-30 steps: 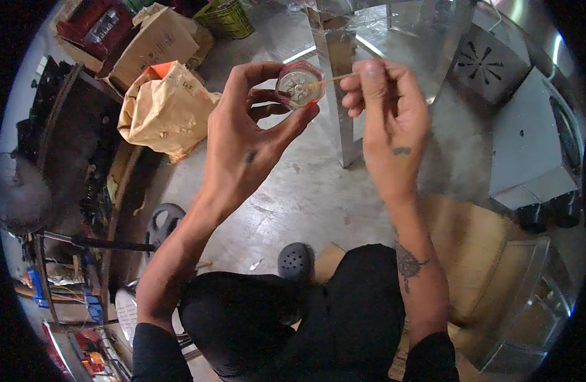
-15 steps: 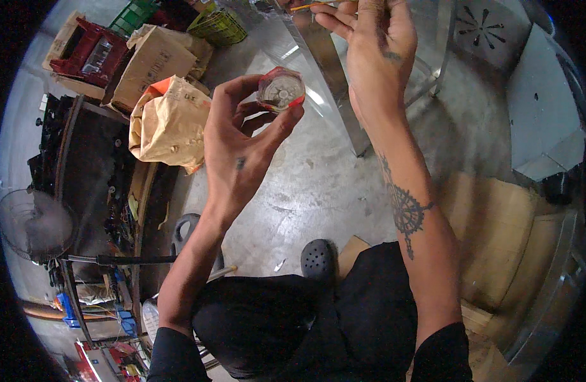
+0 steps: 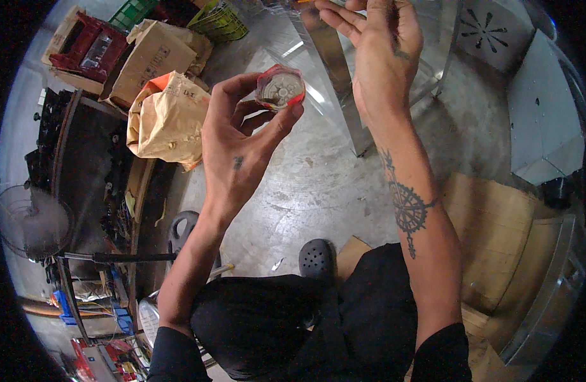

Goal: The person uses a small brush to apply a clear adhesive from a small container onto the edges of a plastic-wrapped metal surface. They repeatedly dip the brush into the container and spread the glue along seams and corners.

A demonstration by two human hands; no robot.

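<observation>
My left hand point(image 3: 235, 137) is closed round a small round container point(image 3: 282, 89), fingers on its far side and thumb on the near side. Red shows round its edge, and its pale, ridged round end faces me. At the top edge, my right hand point(image 3: 388, 54) is partly cut off by the picture. Its fingers appear pinched on a thin orange stick point(image 3: 303, 1), of which only a short end shows. Two of its fingers stretch out to the left. The two hands are apart, both raised above the floor.
A metal table frame point(image 3: 337, 83) stands beyond my hands. On the left are a crumpled brown paper bag point(image 3: 162, 130), a cardboard box point(image 3: 149, 60), a dark red crate point(image 3: 89, 51) and a fan point(image 3: 35, 223). Flattened cardboard point(image 3: 490, 235) and a grey metal box point(image 3: 541, 114) are at right.
My right hand has shifted slightly up and to the right, and less of the orange stick shows. My left hand keeps its hold on the container, almost still.
</observation>
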